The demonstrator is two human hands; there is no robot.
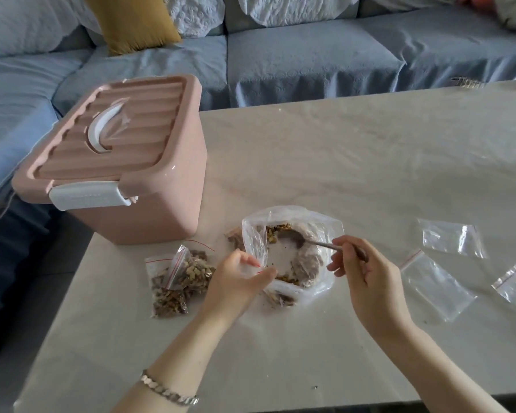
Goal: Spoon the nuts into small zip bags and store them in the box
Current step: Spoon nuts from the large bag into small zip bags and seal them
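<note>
Now: I am mid-scoop, with the job judged partly done.
Nuts: brown and tan broken pieces lie heaped in a ring inside a large clear bag, its crinkled film mouth spread wide on the table in front of me.
Spoon: thin grey metal, its bowl dipped among the nuts.
Right hand: my fingers are pinched on the spoon's handle.
Left hand: thumb and fingers grip a small zip bag near its red-striped mouth, holding it over the big bag's 9 o'clock edge; it looks nearly empty.
Done: several filled bags, lumpy and glossy, are piled at 8 o'clock of the nuts; a few more seem tucked under the big bag's rim.
Left to do: three empty zip bags, flat and transparent, wait at 3 o'clock; none of the filled bags is stored.
Box: smooth pink plastic at 10 o'clock, rounded corners, ribbed lid on, white latch down.
Table: pale surface with faint creases.
Beyond: blue quilted sofa at 12 o'clock, with a mustard cushion.
</note>
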